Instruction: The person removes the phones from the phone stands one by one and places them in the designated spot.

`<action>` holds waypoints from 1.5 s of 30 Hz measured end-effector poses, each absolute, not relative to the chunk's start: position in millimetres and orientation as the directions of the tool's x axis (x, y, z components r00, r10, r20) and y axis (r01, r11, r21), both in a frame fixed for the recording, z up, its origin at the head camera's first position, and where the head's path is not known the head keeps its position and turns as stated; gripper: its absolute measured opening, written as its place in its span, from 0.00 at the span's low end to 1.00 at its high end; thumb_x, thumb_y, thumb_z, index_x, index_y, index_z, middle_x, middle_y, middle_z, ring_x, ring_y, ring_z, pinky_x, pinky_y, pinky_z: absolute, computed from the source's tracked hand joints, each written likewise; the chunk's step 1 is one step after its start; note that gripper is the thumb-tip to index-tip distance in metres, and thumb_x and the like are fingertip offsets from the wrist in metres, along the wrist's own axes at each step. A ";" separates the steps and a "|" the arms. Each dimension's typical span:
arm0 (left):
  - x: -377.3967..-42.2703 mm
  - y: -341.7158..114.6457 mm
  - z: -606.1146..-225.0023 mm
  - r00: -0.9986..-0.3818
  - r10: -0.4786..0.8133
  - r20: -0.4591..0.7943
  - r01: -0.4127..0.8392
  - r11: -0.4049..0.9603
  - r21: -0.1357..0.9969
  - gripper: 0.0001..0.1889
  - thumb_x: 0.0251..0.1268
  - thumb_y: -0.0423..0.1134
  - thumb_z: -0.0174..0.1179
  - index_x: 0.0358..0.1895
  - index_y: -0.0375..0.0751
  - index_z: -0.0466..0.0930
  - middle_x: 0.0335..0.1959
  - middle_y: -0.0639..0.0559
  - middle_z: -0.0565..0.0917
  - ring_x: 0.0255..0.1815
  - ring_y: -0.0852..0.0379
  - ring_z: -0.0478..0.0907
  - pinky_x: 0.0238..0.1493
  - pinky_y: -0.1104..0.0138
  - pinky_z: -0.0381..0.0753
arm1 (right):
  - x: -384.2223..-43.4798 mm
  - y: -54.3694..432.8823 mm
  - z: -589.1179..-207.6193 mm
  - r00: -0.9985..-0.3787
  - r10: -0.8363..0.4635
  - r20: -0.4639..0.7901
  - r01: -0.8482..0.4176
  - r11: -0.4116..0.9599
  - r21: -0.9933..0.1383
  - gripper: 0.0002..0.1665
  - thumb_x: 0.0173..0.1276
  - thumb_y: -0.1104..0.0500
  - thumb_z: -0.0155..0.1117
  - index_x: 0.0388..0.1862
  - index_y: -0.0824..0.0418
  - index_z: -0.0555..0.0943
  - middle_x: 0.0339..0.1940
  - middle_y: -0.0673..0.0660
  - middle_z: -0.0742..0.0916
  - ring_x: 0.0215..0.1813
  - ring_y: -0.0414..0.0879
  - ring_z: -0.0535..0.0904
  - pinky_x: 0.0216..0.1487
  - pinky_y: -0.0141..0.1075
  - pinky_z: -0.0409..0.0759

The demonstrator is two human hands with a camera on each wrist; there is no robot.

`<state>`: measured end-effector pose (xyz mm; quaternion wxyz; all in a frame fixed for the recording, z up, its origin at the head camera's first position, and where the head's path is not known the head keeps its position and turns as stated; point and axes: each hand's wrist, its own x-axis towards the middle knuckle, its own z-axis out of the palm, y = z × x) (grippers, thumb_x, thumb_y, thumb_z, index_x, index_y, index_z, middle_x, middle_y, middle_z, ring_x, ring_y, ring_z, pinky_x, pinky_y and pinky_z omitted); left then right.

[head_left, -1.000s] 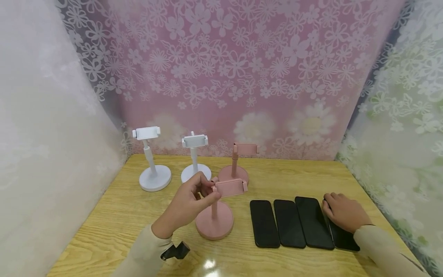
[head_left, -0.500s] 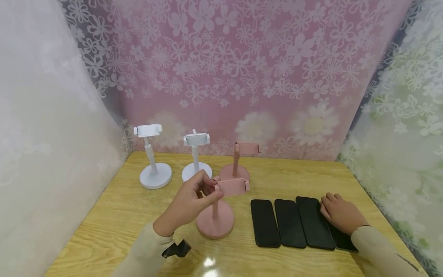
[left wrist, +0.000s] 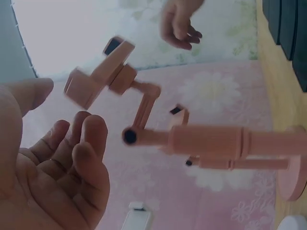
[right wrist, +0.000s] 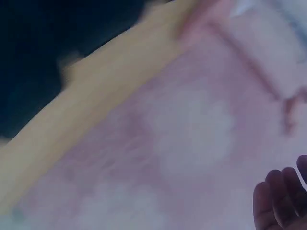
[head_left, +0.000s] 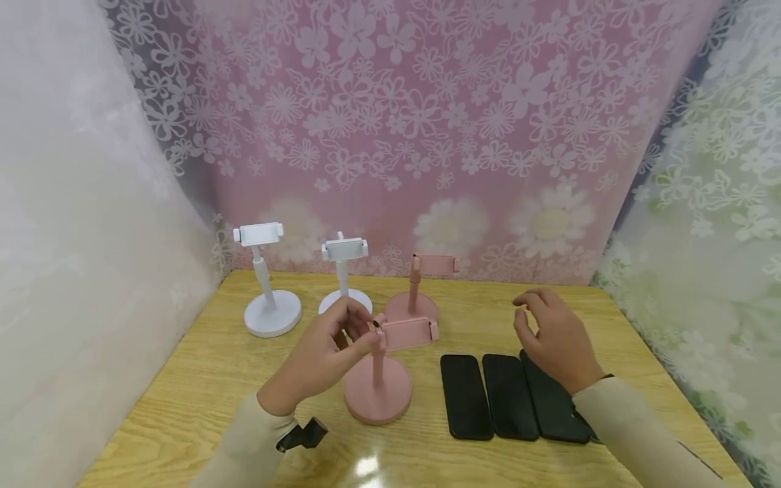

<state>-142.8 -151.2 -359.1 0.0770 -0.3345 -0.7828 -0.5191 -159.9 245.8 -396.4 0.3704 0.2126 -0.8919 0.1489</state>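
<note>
In the head view, my left hand (head_left: 323, 352) is beside the clamp of the nearer pink phone stand (head_left: 379, 393). The left wrist view shows that hand's thumb and loosely bent fingers (left wrist: 94, 136) apart, a gap between them and the pink clamp (left wrist: 88, 86). My right hand (head_left: 558, 339) is raised over the black phones, its fingers loosely bent and holding nothing. Several phones lie in a row: the leftmost phone (head_left: 466, 396), a middle phone (head_left: 510, 396) and a larger phone (head_left: 558, 410). The rightmost one is mostly hidden under my right forearm.
Behind stand another pink phone stand (head_left: 413, 288), a white stand (head_left: 343, 274) partly covered by my left hand, and a white stand (head_left: 265, 285) at far left. Floral curtains (head_left: 427, 135) enclose the wooden table (head_left: 201, 393) at the back and sides.
My right hand has lifted off the rightmost phone and moved left and farther back. My left hand has drawn slightly left, away from the pink clamp. The stands and phones keep their places.
</note>
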 end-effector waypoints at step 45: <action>-174.5 -193.4 -351.2 -0.809 0.583 0.081 0.537 0.675 0.505 0.08 0.75 0.48 0.63 0.46 0.49 0.81 0.32 0.65 0.80 0.33 0.65 0.76 0.37 0.65 0.78 | -149.7 83.1 -385.3 -0.679 -0.400 0.615 -0.572 -0.236 -0.785 0.16 0.86 0.64 0.44 0.49 0.62 0.81 0.31 0.56 0.79 0.32 0.48 0.73 0.35 0.38 0.78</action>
